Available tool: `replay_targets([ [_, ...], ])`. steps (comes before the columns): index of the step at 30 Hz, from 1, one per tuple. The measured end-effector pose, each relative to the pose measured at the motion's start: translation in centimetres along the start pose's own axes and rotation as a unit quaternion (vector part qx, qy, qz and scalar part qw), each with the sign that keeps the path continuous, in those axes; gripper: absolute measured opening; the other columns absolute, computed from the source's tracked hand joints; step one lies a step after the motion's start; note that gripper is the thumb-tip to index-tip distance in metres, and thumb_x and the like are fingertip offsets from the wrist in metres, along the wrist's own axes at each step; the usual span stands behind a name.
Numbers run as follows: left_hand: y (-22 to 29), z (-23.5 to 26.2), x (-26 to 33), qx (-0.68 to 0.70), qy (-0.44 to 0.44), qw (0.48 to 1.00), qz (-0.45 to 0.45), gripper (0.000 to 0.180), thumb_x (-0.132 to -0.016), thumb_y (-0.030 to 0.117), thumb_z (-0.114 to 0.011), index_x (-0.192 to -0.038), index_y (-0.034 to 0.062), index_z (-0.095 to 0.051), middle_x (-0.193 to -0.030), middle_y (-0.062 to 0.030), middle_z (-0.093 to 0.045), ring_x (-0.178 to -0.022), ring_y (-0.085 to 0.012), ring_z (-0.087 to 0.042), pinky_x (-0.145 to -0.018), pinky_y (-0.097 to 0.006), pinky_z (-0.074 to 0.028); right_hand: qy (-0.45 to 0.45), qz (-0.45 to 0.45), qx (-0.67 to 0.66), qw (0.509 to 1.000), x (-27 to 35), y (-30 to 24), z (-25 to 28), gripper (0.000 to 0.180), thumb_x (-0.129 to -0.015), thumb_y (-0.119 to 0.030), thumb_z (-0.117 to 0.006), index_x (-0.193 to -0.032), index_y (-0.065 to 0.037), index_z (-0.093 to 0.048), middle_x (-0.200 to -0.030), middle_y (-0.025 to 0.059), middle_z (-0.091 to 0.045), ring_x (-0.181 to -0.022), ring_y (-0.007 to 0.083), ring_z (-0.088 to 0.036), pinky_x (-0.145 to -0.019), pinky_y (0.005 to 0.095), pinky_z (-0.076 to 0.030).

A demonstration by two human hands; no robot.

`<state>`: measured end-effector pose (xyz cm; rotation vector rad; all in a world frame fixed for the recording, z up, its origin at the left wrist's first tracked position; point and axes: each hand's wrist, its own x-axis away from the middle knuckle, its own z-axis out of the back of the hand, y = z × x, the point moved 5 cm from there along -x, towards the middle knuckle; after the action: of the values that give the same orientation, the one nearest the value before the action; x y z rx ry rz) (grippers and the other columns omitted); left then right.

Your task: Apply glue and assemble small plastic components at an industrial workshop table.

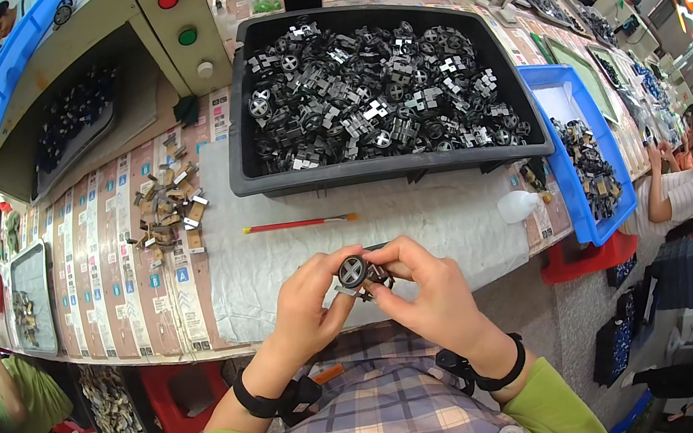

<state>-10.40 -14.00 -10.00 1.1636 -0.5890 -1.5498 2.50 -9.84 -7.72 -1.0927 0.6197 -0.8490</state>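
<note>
Close to the table's front edge, my left hand (312, 297) and my right hand (429, 286) meet around one small assembly (354, 270) with a black spoked wheel and metal parts. Fingers and thumbs of both hands pinch it from either side, hiding part of it. Just beyond them a thin red-handled brush (299, 223) lies crosswise on the grey cloth (283, 270). Behind that stands a large black tray (393, 166), heaped with similar black wheeled parts (373, 89) with silver metal plates.
Loose brass-coloured pieces (172, 205) lie to the left of the cloth. A white bottle (519, 205) and a blue bin (568, 185) of parts are at right. A beige machine housing (189, 70) with red and green buttons stands back left. Other people sit at both sides.
</note>
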Motion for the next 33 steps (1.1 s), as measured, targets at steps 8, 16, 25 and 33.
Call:
replay_targets([
  [8, 0.0, -0.5, 0.0, 0.011, 0.006, 1.000, 0.014, 0.043, -0.064, -0.008, -0.053, -0.105, 0.0046, -0.053, -0.078, -0.0103, -0.055, -0.068, -0.0259, -0.055, -0.059, -0.031, -0.044, 0.051, 0.030, 0.045, 0.997, 0.7, 0.1, -0.2, 0.024, -0.072, -0.002, -0.057, -0.095, -0.002, -0.052, -0.081, 0.0138, -0.062, -0.077, 0.0248, -0.063, -0.062, 0.0284, -0.048],
  [16, 0.3, -0.7, -0.5, -0.029, -0.008, 0.999, 0.039, 0.040, -0.067, -0.003, -0.061, -0.106, 0.0043, -0.053, -0.084, -0.0112, -0.055, -0.073, -0.0251, -0.056, -0.060, -0.030, -0.044, 0.049, 0.031, -0.008, 0.998, 0.0, 1.1, 0.4, 0.024, -0.073, -0.002, -0.057, -0.096, -0.002, -0.051, -0.083, 0.0146, -0.061, -0.077, 0.0253, -0.062, -0.063, 0.0296, -0.047],
  [25, 0.5, -0.8, -0.1, -0.084, 0.026, 0.995, -0.057, 0.049, -0.058, -0.010, -0.058, -0.105, 0.0040, -0.052, -0.093, -0.0124, -0.055, -0.081, -0.0277, -0.056, -0.067, -0.033, -0.047, 0.058, 0.069, 0.125, 0.988, 0.6, -0.1, 0.2, 0.030, -0.071, -0.004, -0.060, -0.099, -0.006, -0.052, -0.076, 0.0106, -0.060, -0.065, 0.0254, -0.059, -0.055, 0.0328, -0.045],
  [33, 0.1, -1.2, 0.9, -0.034, 0.055, 0.998, -0.026, 0.036, -0.065, -0.010, -0.055, -0.099, 0.0002, -0.050, -0.091, -0.0140, -0.055, -0.080, -0.0259, -0.055, -0.069, -0.030, -0.045, 0.063, 0.121, 0.222, 0.966, 1.4, -1.6, -0.5, 0.035, -0.068, -0.001, -0.059, -0.102, 0.001, -0.052, -0.083, 0.0134, -0.061, -0.065, 0.0223, -0.060, -0.055, 0.0295, -0.047],
])
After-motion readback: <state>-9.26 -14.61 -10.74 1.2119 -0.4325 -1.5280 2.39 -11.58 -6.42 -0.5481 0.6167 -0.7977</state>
